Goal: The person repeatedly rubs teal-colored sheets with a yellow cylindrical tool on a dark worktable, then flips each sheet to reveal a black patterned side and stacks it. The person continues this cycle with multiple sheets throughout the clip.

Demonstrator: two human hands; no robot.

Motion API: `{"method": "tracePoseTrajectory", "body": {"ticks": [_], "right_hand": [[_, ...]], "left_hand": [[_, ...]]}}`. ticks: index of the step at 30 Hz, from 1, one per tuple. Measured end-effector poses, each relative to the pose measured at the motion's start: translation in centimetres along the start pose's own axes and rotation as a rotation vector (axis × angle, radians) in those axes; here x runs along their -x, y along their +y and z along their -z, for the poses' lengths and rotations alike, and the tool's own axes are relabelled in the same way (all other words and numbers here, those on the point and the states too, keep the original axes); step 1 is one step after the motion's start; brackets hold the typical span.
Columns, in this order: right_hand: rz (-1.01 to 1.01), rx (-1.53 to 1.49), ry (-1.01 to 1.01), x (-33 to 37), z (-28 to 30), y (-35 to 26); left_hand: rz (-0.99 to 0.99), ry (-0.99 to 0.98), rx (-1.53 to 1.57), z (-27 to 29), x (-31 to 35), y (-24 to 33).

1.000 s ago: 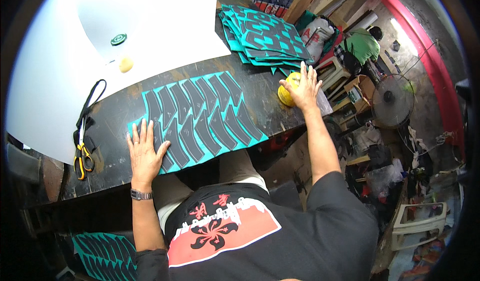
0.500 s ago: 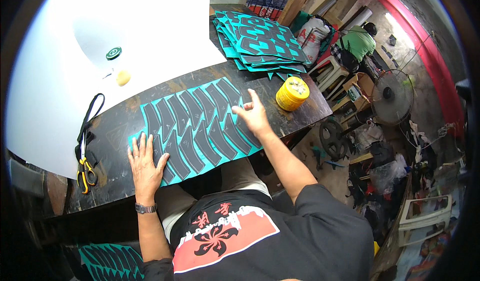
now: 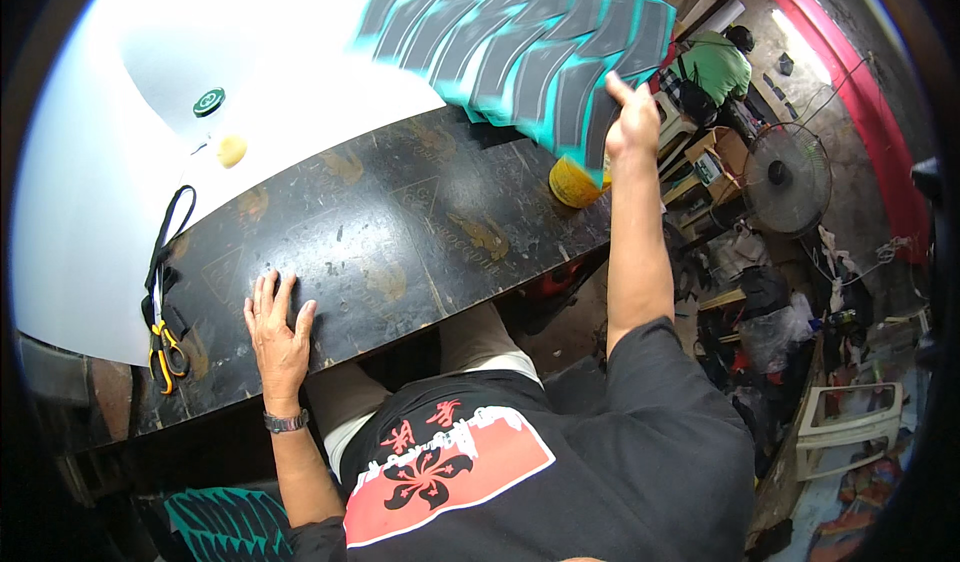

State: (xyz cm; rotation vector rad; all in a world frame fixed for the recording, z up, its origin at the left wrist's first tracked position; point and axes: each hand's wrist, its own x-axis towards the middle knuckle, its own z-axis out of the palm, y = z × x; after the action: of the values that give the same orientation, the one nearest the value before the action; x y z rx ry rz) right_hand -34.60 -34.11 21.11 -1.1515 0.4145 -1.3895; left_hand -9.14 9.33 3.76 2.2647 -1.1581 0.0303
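Note:
My right hand (image 3: 632,127) grips the lower right edge of a teal sheet (image 3: 520,47), thumb on top. Rows of dark grey chevron-like pieces cover the sheet, which is raised above the far right of the table and smeared by motion. It hides most of the stack behind it and part of a yellow tub (image 3: 570,184). My left hand (image 3: 278,337) lies flat near the front edge of the dark table (image 3: 370,222), fingers stretched, holding nothing. To its left are yellow-and-black scissors (image 3: 168,352) beside a black strap (image 3: 182,212).
A large white sheet (image 3: 300,72) covers the table's far left, with a green round lid (image 3: 208,102) and a small yellowish lump (image 3: 232,150) there. More teal patterned sheets (image 3: 225,522) are low at left. A fan (image 3: 785,177) and white plastic chair (image 3: 850,422) stand at right.
The teal sheet has left the table in my right hand, lifted away and to the right over the stack. My left hand has let go of its edge and rests on the table.

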Motion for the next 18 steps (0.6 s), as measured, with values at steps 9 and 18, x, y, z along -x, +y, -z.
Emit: {"method": "tracePoseTrajectory", "body": {"ticks": [9,18], "right_hand": [[-0.441,0.184,0.312,-13.3,1.6,8.9],[-0.138,1.144,-0.096,-4.4,2.5,6.7]], "left_hand": [[0.015,0.003,0.008,0.1,-0.3,0.2],[0.029,0.015,0.036,0.6,0.0,0.1]]}}
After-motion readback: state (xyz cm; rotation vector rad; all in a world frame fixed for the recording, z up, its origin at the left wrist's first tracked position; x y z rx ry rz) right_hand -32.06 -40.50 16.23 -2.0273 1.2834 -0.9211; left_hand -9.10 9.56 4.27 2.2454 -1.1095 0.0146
